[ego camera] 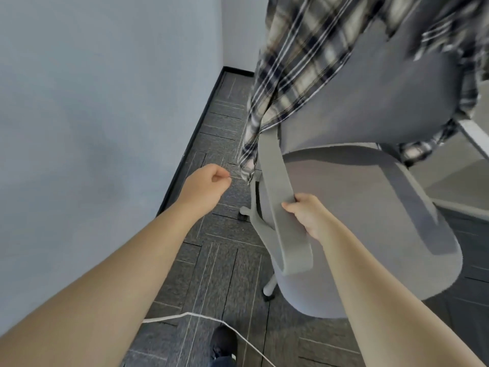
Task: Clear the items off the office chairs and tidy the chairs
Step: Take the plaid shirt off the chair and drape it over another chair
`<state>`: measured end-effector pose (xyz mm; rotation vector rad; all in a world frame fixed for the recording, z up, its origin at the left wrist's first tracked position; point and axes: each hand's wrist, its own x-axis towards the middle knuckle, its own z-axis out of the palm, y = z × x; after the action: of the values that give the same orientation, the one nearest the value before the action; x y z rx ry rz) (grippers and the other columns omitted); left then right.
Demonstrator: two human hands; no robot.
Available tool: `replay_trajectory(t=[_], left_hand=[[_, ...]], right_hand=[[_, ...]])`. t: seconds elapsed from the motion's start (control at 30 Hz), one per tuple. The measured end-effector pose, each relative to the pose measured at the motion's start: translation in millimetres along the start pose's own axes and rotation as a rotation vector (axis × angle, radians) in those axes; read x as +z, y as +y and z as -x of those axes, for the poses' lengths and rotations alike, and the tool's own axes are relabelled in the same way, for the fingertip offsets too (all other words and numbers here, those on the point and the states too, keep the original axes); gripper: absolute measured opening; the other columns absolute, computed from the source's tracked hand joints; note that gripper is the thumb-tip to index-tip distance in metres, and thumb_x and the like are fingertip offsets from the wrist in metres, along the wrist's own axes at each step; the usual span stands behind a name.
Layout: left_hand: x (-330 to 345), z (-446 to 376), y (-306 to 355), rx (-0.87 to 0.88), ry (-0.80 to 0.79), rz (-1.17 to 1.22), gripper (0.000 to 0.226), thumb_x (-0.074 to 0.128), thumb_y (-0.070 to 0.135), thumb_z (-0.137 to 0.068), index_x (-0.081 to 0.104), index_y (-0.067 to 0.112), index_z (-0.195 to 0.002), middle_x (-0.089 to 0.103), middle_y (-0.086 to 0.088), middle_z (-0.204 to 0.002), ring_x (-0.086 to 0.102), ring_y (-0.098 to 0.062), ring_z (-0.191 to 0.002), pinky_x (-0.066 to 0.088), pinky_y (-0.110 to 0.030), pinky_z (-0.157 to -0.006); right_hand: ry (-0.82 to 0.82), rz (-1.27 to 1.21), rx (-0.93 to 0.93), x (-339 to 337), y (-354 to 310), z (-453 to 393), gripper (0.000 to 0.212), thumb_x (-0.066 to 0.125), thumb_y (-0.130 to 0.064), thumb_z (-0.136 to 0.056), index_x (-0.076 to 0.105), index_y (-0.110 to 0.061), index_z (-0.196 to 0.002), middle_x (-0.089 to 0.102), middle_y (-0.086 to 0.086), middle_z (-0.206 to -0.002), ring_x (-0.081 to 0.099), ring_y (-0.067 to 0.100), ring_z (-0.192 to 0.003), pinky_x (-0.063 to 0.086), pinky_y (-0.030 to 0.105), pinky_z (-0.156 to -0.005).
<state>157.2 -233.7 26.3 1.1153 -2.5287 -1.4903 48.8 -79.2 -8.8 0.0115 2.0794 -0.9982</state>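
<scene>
Chairs are our concern, and one grey office chair (pixel 357 207) fills the right half of the view, turned so its back faces away from us, beside the pale wall (pixel 92 102). Going from the left, our left hand (pixel 209 182) hangs free over the dark patterned carpet tiles (pixel 217 260), fingers curled into a loose fist near the dangling hem of a plaid shirt (pixel 288 62); whether it pinches anything, such as a thread, we cannot tell. The shirt, soft woven cloth in cream, navy and grey checks, drapes over the chair's backrest and hangs down both sides, blurred in places. Further right, our right hand (pixel 308 215) grips the near armrest (pixel 285 207), a flat, curved loop of matte grey plastic, with the thumb on its inner edge. The seat is a broad rounded pad of grey fabric, bare of items. A white cable (pixel 185 316) trails across the floor near our shoe (pixel 225 340).

We judge the step in hand to be steadying or turning the chair so the shirt can come off. The next move calls for the left hand to gather the limp cloth high up and lift it clear of the backrest without snagging.
</scene>
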Motion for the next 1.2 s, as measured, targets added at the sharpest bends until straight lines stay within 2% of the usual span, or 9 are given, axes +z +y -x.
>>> replay_trajectory(t=[0.2,0.33,0.43,0.57,0.73,0.87,0.97,1.07,1.2], left_hand=[[4.0,74.2,6.3,0.059,0.036,-0.010,0.026,0.047,0.020,-0.091,0.057,0.013,-0.114,0.052,0.007,-0.105,0.046,-0.007,-0.099,0.033,-0.024,-0.083],[-8.4,122.8,22.0,0.088,0.076,-0.012,0.025,0.048,0.020,-0.091,0.058,0.013,-0.112,0.052,0.007,-0.102,0.046,-0.008,-0.097,0.033,-0.024,-0.082],[-22.2,150.6,43.9,0.127,0.107,-0.016,0.025,0.048,0.022,-0.091,0.057,0.014,-0.113,0.054,0.006,-0.103,0.047,-0.009,-0.097,0.034,-0.024,-0.082],[-44.0,175.1,80.1,0.170,0.164,0.009,0.022,0.049,0.022,-0.090,0.059,0.015,-0.108,0.057,0.003,-0.102,0.051,-0.012,-0.095,0.038,-0.022,-0.074],[-72.5,195.2,127.3,0.256,0.212,0.021,0.019,0.049,0.021,-0.090,0.058,0.016,-0.106,0.055,0.004,-0.099,0.051,-0.013,-0.094,0.035,-0.025,-0.080],[-92.5,195.5,156.7,0.328,0.209,0.038,0.024,0.048,0.022,-0.091,0.058,0.014,-0.112,0.055,0.004,-0.104,0.050,-0.011,-0.096,0.035,-0.024,-0.080],[-108.5,187.7,170.8,0.375,0.208,0.045,0.024,0.048,0.021,-0.091,0.058,0.014,-0.112,0.055,0.005,-0.104,0.049,-0.009,-0.097,0.035,-0.023,-0.081],[-124.0,173.5,181.4,0.423,0.178,0.027,0.025,0.048,0.021,-0.091,0.058,0.013,-0.113,0.054,0.005,-0.103,0.048,-0.009,-0.096,0.034,-0.023,-0.081],[-140.4,149.0,195.3,0.487,0.107,-0.020,0.026,0.048,0.022,-0.091,0.057,0.012,-0.114,0.053,0.006,-0.102,0.047,-0.008,-0.095,0.034,-0.022,-0.081]], right_hand=[[0.171,0.329,-0.087,-17.1,23.1,73.4,0.031,0.045,-0.011,-0.089,0.040,-0.010,-0.058,0.039,0.004,-0.059,0.040,0.021,-0.055,0.027,0.027,-0.049],[0.244,0.248,-0.246,-28.1,9.7,127.0,0.023,0.043,-0.009,-0.092,0.061,0.001,-0.100,0.059,0.017,-0.084,0.055,0.037,-0.082,0.036,0.027,-0.063],[0.265,0.178,-0.362,-36.2,-8.5,166.6,0.023,0.044,-0.010,-0.091,0.059,0.007,-0.094,0.050,0.027,-0.074,0.052,0.036,-0.065,0.040,0.033,-0.055],[0.310,0.022,-0.482,-51.5,-39.0,209.1,0.016,0.042,-0.019,-0.092,0.043,-0.023,-0.076,0.044,-0.001,-0.074,0.041,0.013,-0.055,0.031,0.025,-0.050],[0.410,-0.092,-0.618,-72.5,-84.5,257.0,0.042,0.041,-0.028,-0.094,0.040,-0.013,-0.134,0.048,0.004,-0.136,0.050,0.014,-0.099,0.036,0.027,-0.077],[0.435,-0.080,-0.680,-85.0,-117.4,270.6,0.043,0.042,-0.031,-0.094,0.042,-0.011,-0.132,0.050,0.005,-0.128,0.045,0.008,-0.078,0.033,0.020,-0.057],[0.426,-0.041,-0.674,-86.3,-136.3,272.1,0.039,0.044,-0.032,-0.092,0.045,-0.013,-0.127,0.054,0.004,-0.116,0.047,0.009,-0.079,0.034,0.024,-0.065],[0.444,0.017,-0.632,-82.7,-156.3,266.0,0.015,0.049,-0.035,-0.087,0.044,-0.021,-0.086,0.049,-0.005,-0.072,0.046,0.002,-0.053,0.027,0.023,-0.050],[0.457,0.167,-0.465,-76.2,-173.7,262.4,0.061,0.055,-0.033,-0.086,0.032,-0.008,-0.137,0.057,0.011,-0.117,0.059,0.026,-0.097,0.043,0.032,-0.065]])
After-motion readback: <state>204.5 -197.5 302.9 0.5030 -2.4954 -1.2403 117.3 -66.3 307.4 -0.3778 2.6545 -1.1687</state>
